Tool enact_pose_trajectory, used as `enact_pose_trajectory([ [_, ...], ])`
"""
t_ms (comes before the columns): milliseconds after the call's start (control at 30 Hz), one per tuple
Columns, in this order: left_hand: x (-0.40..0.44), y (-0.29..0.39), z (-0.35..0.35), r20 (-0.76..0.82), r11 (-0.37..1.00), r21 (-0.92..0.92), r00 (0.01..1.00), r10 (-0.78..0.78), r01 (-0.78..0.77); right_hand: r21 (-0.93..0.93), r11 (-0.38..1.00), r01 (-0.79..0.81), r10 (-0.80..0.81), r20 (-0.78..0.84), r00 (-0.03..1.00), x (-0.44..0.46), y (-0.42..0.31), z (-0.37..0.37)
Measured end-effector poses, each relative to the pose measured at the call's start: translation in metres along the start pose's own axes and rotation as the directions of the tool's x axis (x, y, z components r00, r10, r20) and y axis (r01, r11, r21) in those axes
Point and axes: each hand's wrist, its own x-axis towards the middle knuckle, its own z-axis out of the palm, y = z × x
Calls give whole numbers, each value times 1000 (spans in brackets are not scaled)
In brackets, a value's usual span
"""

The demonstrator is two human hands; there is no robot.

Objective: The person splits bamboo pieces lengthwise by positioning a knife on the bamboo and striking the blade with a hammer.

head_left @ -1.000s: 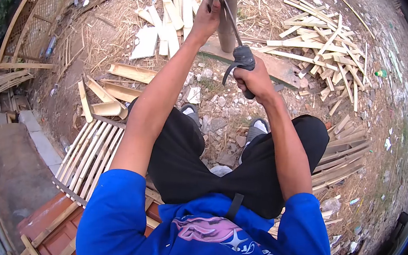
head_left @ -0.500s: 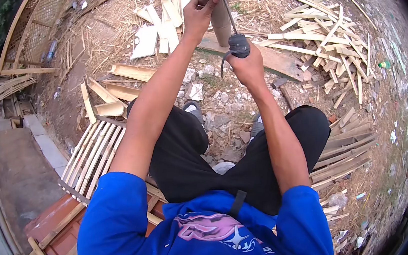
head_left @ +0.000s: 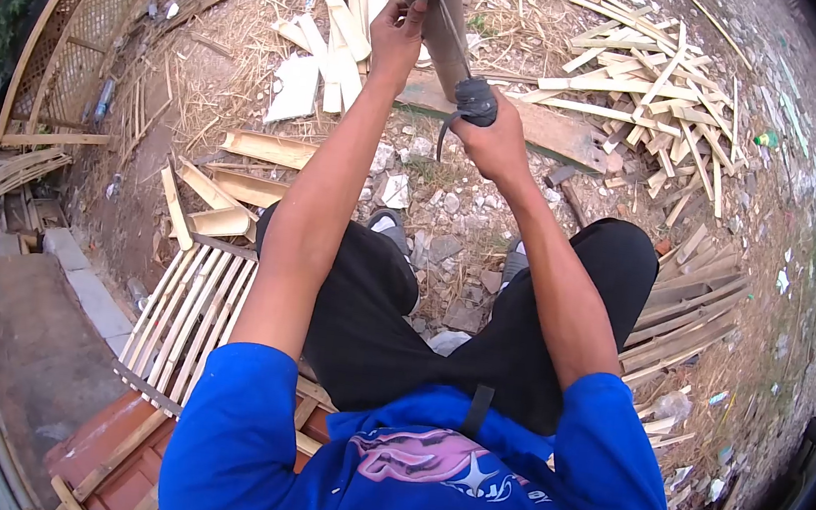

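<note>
A thick bamboo pole (head_left: 442, 42) stands upright in front of me, its cut upper end at the top edge of the view. My left hand (head_left: 397, 42) is against its left side, thumb and fingers bent at the wall near the top. My right hand (head_left: 495, 139) is wrapped around the black, taped handle (head_left: 476, 102) of a long knife, with a loose strap hanging from it. The thin blade (head_left: 447, 3) is seen nearly edge-on, slanting up and left across the pole to its rim. Whether it has cut into the bamboo I cannot tell.
Under the pole lies a wooden plank (head_left: 553, 131). Split bamboo strips (head_left: 648, 91) are heaped at the right, with more slats (head_left: 689, 302) below. Halved bamboo pieces (head_left: 264, 146) and a slatted frame (head_left: 185, 315) lie left. A hammer-like tool (head_left: 567, 183) rests near the plank.
The pole's rim shows more fully now. My left thumb and fingers have loosened and shifted slightly on the bamboo. My right hand and the knife handle are slightly lower in view.
</note>
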Motion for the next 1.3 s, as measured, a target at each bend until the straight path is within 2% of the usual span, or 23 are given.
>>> enact_pose_trajectory([
  [133, -8, 13, 4, 23, 999, 46, 1000, 0, -1, 24, 1000, -6, 6, -19, 1000, -4, 2, 0],
  [167, -10, 17, 7, 25, 997, 71, 1000, 11, -13, 87, 996, -12, 14, -24, 1000, -5, 1, 2],
  [267, -1, 25, 7, 86, 993, -104, 994, 69, -60, 105, 994, -6, 10, -34, 999, -4, -17, -1],
  [300, -4, 47, 8, 106, 992, -117, 993, 58, -46, 197, 979, 52, -42, -54, 998, -7, -32, -3],
  [333, -6, 79, 11, 125, 991, -132, 991, 46, -29, 189, 981, 44, -33, -58, 998, -8, -51, -10],
  [400, 2, 102, 6, 71, 954, 17, 953, 296, -298, 267, 954, 133, -115, -82, 990, -12, -81, -24],
  [467, 6, 130, -3, 0, 974, -33, 975, 223, -223, 278, 951, 136, -107, -118, 987, -26, -123, -32],
  [500, 12, 127, -15, 20, 980, -90, 984, 179, -177, 362, 929, 78, -45, -98, 994, -33, -138, -36],
  [533, 16, 124, -23, 2, 978, -126, 986, 168, -166, 371, 926, 65, -19, -127, 992, -36, -140, -37],
  [600, 18, 121, -41, -50, 993, -104, 998, 45, -50, 341, 940, 5, 34, -109, 993, -33, -125, -40],
  [633, 20, 115, -48, -143, 969, -238, 989, 37, -70, 291, 954, -70, 104, -103, 989, -30, -101, -33],
  [667, 15, 117, -52, -138, 985, -158, 989, 54, -76, 240, 961, -140, 170, -107, 980, -24, -60, -25],
  [700, 6, 124, -53, -122, 993, -81, 990, 72, -82, 69, 981, -180, 187, -123, 975, -19, -4, -19],
  [733, 1, 133, -51, -100, 994, -5, 990, 104, -105, 57, 984, -168, 174, -142, 974, -17, 20, -14],
  [800, -5, 145, -52, -143, 999, -10, 989, 44, -46, 87, 977, -196, 206, -134, 969, -9, 8, -4],
  [867, -21, 158, -58, -60, 996, -27, 994, 88, -89, 109, 952, -287, 289, -1, 957, -3, -5, -16],
  [1000, -56, 186, -57, -79, 998, -53, 996, 41, -46, 70, 977, -201, 202, -8, 979, 2, 7, -19],
  [1100, -70, 191, -57, -69, 993, -89, 995, 78, -84, -27, 999, -20, 17, -119, 993, 4, 20, -10],
  [1133, -70, 189, -59, -65, 996, -29, 994, 86, -88, -51, 998, 38, -47, -167, 985, 3, 22, -8],
  [1167, -69, 186, -60, -61, 996, 28, 994, 92, -90, 22, 999, -27, 31, -179, 983, 2, 23, -7],
  [1300, -66, 175, -61, -44, 974, 208, 994, 98, -87, -188, 982, -9, -43, -271, 962, 1, 7, 2],
])
